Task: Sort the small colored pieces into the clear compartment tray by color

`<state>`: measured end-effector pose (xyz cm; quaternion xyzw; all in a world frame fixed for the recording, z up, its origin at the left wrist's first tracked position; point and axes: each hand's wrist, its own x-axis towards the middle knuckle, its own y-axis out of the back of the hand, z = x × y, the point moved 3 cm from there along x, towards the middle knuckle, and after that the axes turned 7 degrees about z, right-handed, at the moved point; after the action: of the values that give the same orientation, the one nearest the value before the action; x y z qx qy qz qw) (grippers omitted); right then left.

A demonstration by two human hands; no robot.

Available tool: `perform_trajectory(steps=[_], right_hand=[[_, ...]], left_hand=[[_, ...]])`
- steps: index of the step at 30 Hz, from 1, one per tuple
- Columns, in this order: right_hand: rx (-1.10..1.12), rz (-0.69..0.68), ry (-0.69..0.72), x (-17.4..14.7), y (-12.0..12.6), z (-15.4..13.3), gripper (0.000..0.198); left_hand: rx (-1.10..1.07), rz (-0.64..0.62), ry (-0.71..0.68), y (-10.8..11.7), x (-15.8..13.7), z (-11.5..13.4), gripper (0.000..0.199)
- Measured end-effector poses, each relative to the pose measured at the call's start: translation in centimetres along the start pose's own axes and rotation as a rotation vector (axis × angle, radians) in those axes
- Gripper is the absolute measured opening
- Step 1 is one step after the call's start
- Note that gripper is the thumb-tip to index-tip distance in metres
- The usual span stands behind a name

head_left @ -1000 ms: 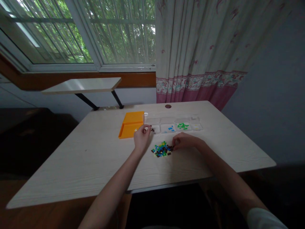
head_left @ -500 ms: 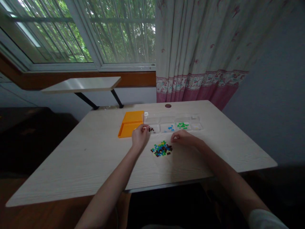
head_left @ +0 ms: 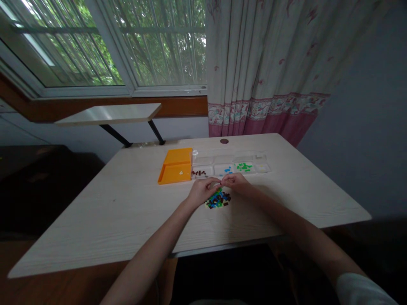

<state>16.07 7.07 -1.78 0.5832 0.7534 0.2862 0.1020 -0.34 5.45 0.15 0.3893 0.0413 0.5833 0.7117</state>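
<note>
Fingers of left hand and right hand were held narrow, tips close together; tiny dark piece was seen between, holding hand indeterminable. Mixed brick pile was located on surface, just nearside of fingertips, partly covered by nearer left hand.

Table: coloured pieces, orange case, clear tray

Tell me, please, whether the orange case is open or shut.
Open: the orange case lies spread on the desk, its farther half laid back and a small pale piece visible in the nearer half.
</note>
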Motion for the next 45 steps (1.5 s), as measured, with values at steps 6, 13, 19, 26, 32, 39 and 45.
perform_trajectory(steps=[6, 13, 19, 26, 32, 39, 45], right_hand=[[0.011, -0.011, -0.004, 0.1, -0.2, 0.3, 0.042], [-0.109, 0.027, 0.062, -0.1, 0.3, 0.0, 0.036], [-0.378, -0.095, 0.233, -0.7, 0.3, 0.0, 0.026], [-0.524, -0.144, 0.234, -0.8, 0.2, -0.3, 0.024], [-0.545, -0.149, 0.193, -0.7, 0.2, -0.3, 0.024], [-0.571, -0.163, 0.168, -0.6, 0.3, -0.2, 0.021], [-0.544, -0.097, 0.181, -0.7, 0.5, -0.7, 0.019]], left_hand=[[-0.005, -0.018, -0.045, 0.3, 0.1, -0.1, 0.024], [0.017, 0.026, -0.024, 0.6, 0.2, 0.0, 0.023], [0.016, 0.324, 0.016, 2.0, 0.4, -0.4, 0.027], [-0.014, 0.380, 0.043, 2.3, 0.3, -0.4, 0.029], [-0.005, 0.440, 0.082, 2.5, 0.4, -0.6, 0.029], [0.122, 0.544, 0.307, 3.3, 1.0, -2.7, 0.034], [0.282, 0.464, 0.343, 3.2, 1.2, -3.8, 0.037]])
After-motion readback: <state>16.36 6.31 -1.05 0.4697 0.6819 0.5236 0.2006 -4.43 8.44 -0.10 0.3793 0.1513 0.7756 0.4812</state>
